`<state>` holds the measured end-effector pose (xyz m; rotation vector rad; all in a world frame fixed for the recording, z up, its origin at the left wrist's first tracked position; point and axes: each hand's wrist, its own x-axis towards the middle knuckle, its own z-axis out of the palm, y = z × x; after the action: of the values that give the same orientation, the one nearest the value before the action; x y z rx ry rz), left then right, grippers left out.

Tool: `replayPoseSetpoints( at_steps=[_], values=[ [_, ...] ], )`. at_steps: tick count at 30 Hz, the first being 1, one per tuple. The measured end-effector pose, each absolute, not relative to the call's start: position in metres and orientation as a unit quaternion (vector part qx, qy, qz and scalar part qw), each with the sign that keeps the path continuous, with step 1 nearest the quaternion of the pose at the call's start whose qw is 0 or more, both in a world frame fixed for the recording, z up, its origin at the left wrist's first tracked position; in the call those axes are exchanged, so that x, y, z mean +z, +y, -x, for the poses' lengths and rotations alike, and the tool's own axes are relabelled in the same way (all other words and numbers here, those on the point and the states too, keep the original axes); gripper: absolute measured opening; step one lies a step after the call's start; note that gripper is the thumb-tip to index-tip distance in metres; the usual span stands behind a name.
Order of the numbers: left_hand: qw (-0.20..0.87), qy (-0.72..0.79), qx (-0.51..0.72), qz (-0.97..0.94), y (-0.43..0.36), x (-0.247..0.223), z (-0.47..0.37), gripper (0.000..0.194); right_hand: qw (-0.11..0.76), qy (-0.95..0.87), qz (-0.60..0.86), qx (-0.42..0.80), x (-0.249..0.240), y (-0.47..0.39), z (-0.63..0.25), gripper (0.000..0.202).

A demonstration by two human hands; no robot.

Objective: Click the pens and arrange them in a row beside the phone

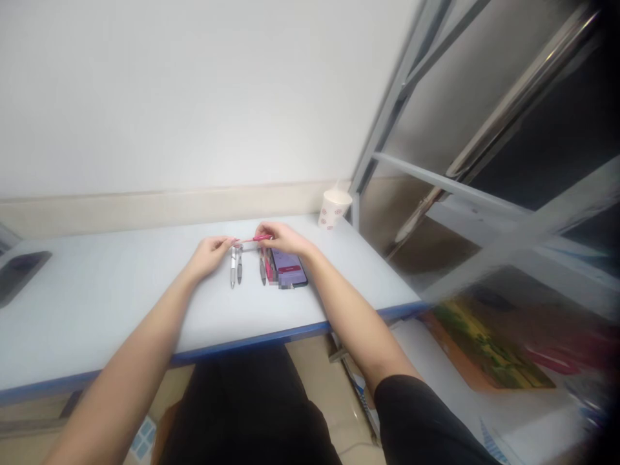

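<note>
My right hand (283,237), closed in a pinch, holds a red pen (262,237) level above the table. From the pen a thin rod that looks like a pen refill (246,241) reaches to my left hand (211,255), whose thumb and fingertips are pinched on its small reddish end. Below the hands, a white-and-grey pen (233,268) and a grey pen (239,266) lie side by side. Another dark-grey pen (263,271) and a pink pen (268,266) lie under my right hand, beside a phone (289,261) with its screen lit.
The white table (121,284) has a blue front edge (300,332). A paper cup (334,208) stands at the back right corner, close to a metal frame (382,123). A dark flat device (22,274) lies at the far left. Behind the table rises a white wall.
</note>
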<state>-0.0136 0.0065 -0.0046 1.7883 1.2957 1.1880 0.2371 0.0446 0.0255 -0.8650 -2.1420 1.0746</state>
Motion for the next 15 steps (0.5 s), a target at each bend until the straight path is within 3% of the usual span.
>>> replayPoseSetpoints(
  at_steps=[11,15],
  values=[
    [0.333,0.508,0.459,-0.649,0.001,0.002,0.011,0.036,0.283,-0.801,0.36,0.387,0.024,0.045,-0.235,0.022],
    [0.349,0.506,0.47,-0.633,0.0,0.005,0.011,0.034,0.334,-0.774,0.34,0.416,0.025,0.048,-0.238,0.02]
  ],
)
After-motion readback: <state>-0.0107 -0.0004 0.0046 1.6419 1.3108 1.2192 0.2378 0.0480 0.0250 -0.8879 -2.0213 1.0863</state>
